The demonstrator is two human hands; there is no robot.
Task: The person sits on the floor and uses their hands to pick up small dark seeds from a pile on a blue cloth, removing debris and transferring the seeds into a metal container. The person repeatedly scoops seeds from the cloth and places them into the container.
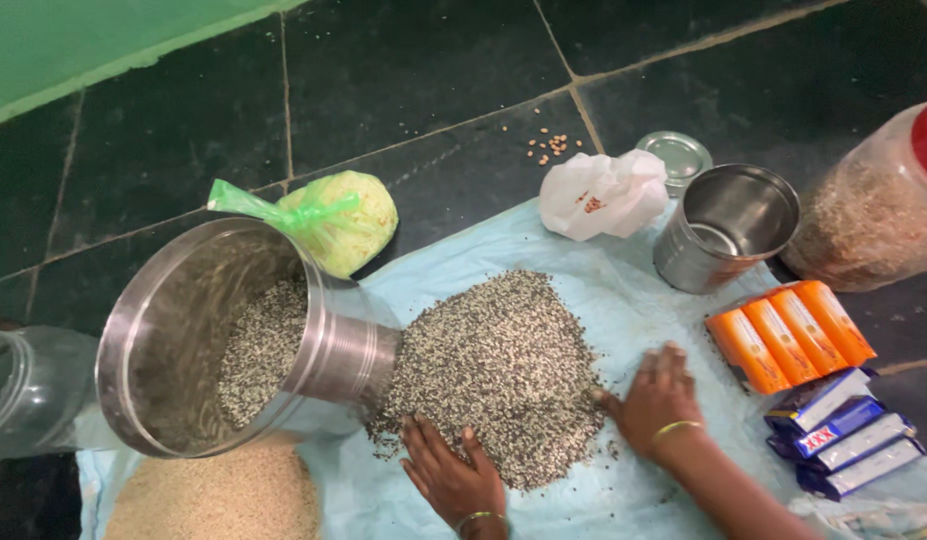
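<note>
A heap of small speckled black-and-white grains [503, 360] lies on a pale blue sheet [603, 290] spread on the floor. My left hand [451, 472] lies flat, fingers spread, at the heap's near edge. My right hand [656, 398] rests flat on the sheet at the heap's right edge, thumb touching the grains. Each wrist wears a thin bangle. A large steel container [173, 340] lies tipped on its side left of the heap, with more of the same grains inside it.
A green tied bag [343, 220] and a white bag [603, 193] lie behind the heap. A steel tin [728, 228], its lid [675, 155], a red-lidded plastic jar [873, 210], orange packets [788, 335], blue packets [843, 435], a clear jar [28, 390] and pale grain [218, 495] surround it.
</note>
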